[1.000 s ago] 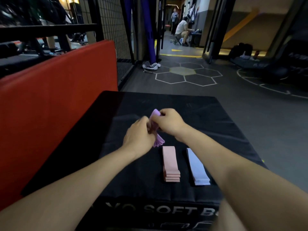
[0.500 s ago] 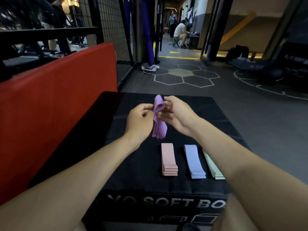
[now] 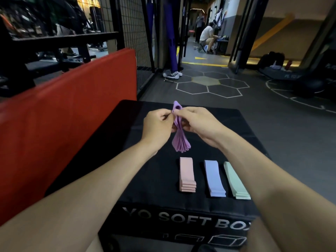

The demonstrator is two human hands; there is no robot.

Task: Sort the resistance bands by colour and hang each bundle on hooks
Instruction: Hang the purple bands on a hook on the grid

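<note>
A bundle of purple resistance bands [image 3: 180, 140] hangs upright above the black soft box [image 3: 138, 160], its lower ends fanned out. My left hand [image 3: 157, 125] pinches the bundle's upper part from the left. My right hand [image 3: 197, 121] grips it from the right, with the top loop sticking out above the fingers. On the box, near its front edge, lie three flat stacks side by side: pink bands [image 3: 187, 175], light blue bands [image 3: 214, 179] and mint green bands [image 3: 236, 180]. No hooks are in view.
A red padded mat [image 3: 63, 124] stands along the box's left side. Behind it are a black rack [image 3: 54, 37] and a wire mesh panel [image 3: 134, 33]. Dark gym floor with hexagon markings [image 3: 209, 84] stretches ahead; people sit far back in the corridor.
The purple bundle was lifted from near the box top and now hangs higher between both hands, lower ends fanned wider. The view has tilted, bringing the mint green stack into sight.
</note>
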